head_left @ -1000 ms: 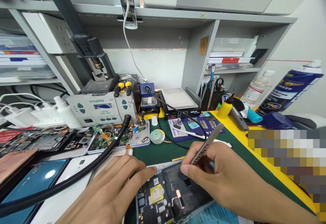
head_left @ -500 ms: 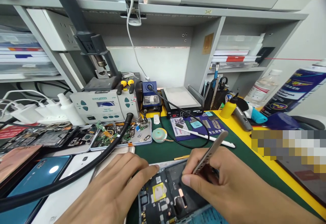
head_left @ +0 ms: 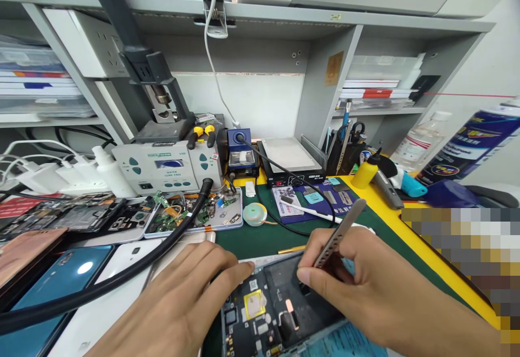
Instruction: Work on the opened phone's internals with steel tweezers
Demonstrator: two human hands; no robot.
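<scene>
Both hands of mine sit low in the view, the right hand point(head_left: 337, 270) pinching a slim metal tool point(head_left: 340, 233) and the left hand point(head_left: 174, 286) laid palm down at the far left corner of an opened phone point(head_left: 276, 303). That phone lies right in front of me, cut off by the bottom edge, with the green mat point(head_left: 252, 240) beyond it and a bright blue sheet point(head_left: 345, 341) showing along its near right side. Its insides are bare: small pale and silvery parts crowd the left half around a yellow-bordered patch point(head_left: 254, 304), while the right half is a broad, flat, dark bay with a coppery strip point(head_left: 290, 307) toward its left. Thumb and forefinger of my right are closed on the tool, whose upper end, pierced by a row of holes, slants up and away to the right; its lower tip is hidden by my fingers. My left has its fingers loosely bent, one fingertip reaching the phone's edge; the other tips are hidden, so I cannot tell whether it grips anything. My right forearm comes in from the lower right, knuckles raised over the bay, and my left from the lower left.
</scene>
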